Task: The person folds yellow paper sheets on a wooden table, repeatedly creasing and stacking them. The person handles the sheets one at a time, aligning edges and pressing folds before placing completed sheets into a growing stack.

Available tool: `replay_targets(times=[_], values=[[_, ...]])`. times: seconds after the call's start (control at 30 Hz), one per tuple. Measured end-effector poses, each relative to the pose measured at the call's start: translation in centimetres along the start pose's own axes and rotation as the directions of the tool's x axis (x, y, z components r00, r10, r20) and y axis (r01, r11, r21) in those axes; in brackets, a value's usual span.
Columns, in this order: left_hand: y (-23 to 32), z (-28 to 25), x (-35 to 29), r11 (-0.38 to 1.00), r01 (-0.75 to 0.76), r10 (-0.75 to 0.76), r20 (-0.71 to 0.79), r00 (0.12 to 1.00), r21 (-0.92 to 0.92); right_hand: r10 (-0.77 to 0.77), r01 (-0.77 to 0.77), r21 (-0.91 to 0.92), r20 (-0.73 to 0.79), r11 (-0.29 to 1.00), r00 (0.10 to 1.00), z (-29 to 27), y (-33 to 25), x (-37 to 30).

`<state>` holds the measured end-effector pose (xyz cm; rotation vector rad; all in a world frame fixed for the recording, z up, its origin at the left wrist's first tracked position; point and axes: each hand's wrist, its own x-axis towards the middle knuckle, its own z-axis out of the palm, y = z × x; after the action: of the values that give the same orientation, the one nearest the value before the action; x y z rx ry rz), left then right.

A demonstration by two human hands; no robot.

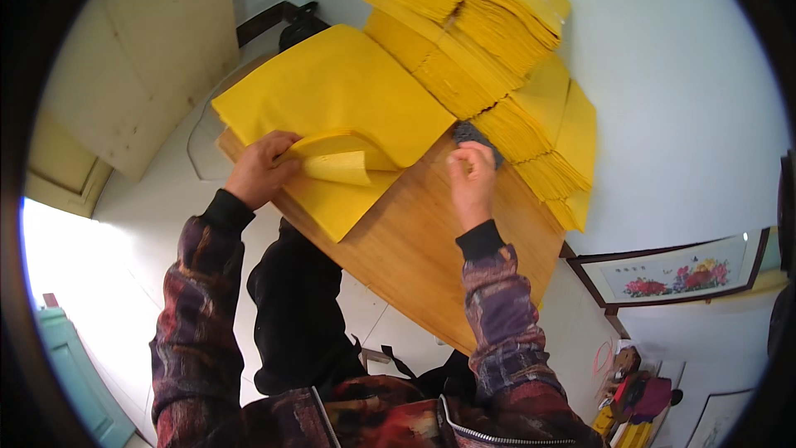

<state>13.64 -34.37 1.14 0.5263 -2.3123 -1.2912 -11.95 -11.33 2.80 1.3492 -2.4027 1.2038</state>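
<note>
A stack of large yellow paper sheets (pixel 340 83) lies on the wooden table in front of me. At its near left edge my left hand (pixel 264 168) pinches several sheets between thumb and fingers and bends them up. Under the raised edge a lighter curled flap (pixel 338 168) shows above the bottom sheets. My right hand (pixel 473 182) is to the right of the stack, its fingers curled closed. A dark grey, rough-textured pad or cloth (pixel 489 145) lies right behind those fingers. Whether they touch it or hold anything is hidden.
Tall bundles of folded yellow paper (pixel 473 58) lean along the wall at the far side of the wooden table (pixel 439 232). A framed flower picture (pixel 676 274) stands low at the right, with assorted objects (pixel 634 390) below it. Pale wooden boards (pixel 141 50) stand at the left.
</note>
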Motion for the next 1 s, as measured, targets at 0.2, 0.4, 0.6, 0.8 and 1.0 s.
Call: replay_targets(times=[0.2, 0.4, 0.6, 0.8, 1.0], values=[[0.3, -0.3, 0.0, 0.999, 0.050, -0.050, 0.007, 0.999, 0.020, -0.015, -0.016, -0.521, -0.055, 0.854, 0.998, -1.3, 7.5, 1.0], [-0.3, -0.3, -0.1, 0.997, 0.021, -0.021, -0.005, 1.000, 0.072, 0.125, -0.081, -0.560, 0.040, 0.824, 0.991, -1.6, 6.6, 2.0], [0.0, -0.6, -0.1, 0.993, 0.067, -0.071, 0.042, 0.997, 0.094, -0.168, 0.209, -0.114, 0.293, 0.971, 0.941, -1.5, -2.9, -2.1], [0.7, -0.5, -0.1, 0.990, 0.138, -0.138, 0.041, 0.990, -0.001, -0.524, 0.548, 0.067, 0.409, 0.834, 0.747, 3.4, -9.8, -4.7], [0.4, -0.5, -0.2, 0.993, 0.115, -0.115, 0.045, 0.992, 0.009, -0.547, 0.579, 0.076, 0.444, 0.812, 0.709, 3.5, -9.4, -4.1]])
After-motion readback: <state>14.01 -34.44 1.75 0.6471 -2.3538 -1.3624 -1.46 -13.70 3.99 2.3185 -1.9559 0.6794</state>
